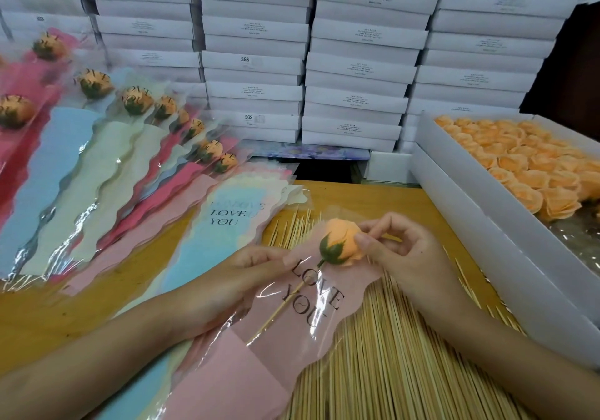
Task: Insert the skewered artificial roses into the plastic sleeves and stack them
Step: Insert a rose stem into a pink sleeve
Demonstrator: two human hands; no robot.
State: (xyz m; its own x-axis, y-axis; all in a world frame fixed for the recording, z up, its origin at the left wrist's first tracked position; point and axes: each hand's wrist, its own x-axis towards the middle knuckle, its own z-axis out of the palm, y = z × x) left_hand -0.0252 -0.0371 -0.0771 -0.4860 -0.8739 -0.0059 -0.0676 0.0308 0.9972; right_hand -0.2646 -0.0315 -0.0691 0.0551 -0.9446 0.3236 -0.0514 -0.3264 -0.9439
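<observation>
**Rose in pink sleeve, both hands engaged**

Left hand (256,267): fingers curled, gripping the upper left edge of the pink sleeve (311,293), thumb on the front film.

Right hand (406,254): thumb and fingertips pinch the orange head of the rose (344,236).

Rose position: between the two hands, head just beside the right thumb. Long axis is diagonal. The head points up and right, away from the person, and the skewer (279,309) runs down and left toward the left forearm. The skewer lies under the clear front film, crossing the printed "LOVE YOU". The head sits at the sleeve's upper end; cannot tell whether it is fully inside.

Sleeve axis: same diagonal as the rose, lower end trailing toward the person below the left wrist.

Surroundings:
- Loose skewers (373,354) spread under both hands and the sleeve, on the wooden table (357,192).
- Empty sleeves (207,247) stacked just left of the left hand.
- Filled sleeves (97,166) fanned out further left, rose heads pointing away.
- Tray (470,185) of orange rose heads to the right of the right hand.
- White boxes (357,68) stacked beyond both hands.
</observation>
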